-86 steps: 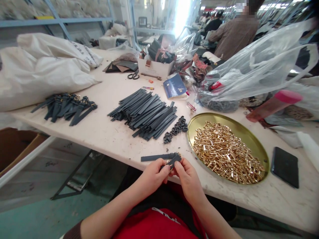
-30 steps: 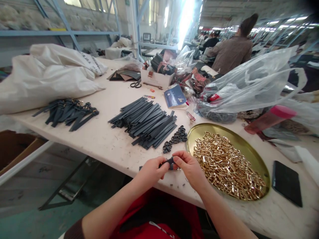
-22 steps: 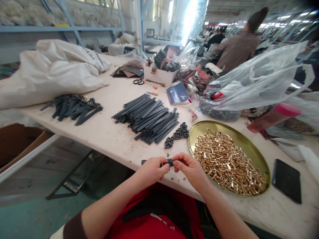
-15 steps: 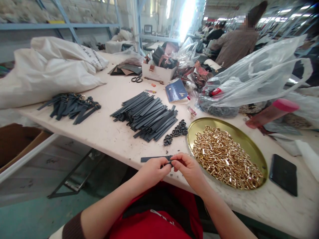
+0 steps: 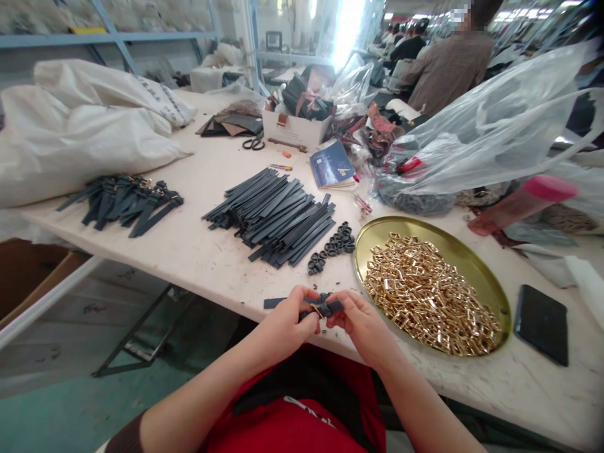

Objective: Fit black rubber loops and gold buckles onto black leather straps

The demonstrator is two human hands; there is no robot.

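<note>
At the table's near edge both my hands grip a dark strap (image 5: 334,306) with a gold buckle (image 5: 317,308) on it. My left hand (image 5: 296,316) pinches it around the buckle. The fingers of my right hand (image 5: 355,316) close on the strap's right end. Another dark strip (image 5: 274,302) pokes out to the left behind my left hand. Just beyond lie small dark loops (image 5: 333,248) and a heap of loose dark straps (image 5: 274,217). A round gold tray (image 5: 476,267) to the right of my hands bears a pile of gold buckles (image 5: 427,292).
Straps with buckles (image 5: 125,201) lie bunched at the left, before a white sack (image 5: 89,132). A black phone (image 5: 541,324) lies right of the tray. Farther back are scissors (image 5: 253,143), a blue booklet (image 5: 333,165), a white box (image 5: 295,131), a plastic bag (image 5: 491,138) and a pink-capped bottle (image 5: 523,204).
My right fingers have shifted slightly right along the strap. The gold buckle and more of the strap now show between my hands. The whole view has shifted slightly.
</note>
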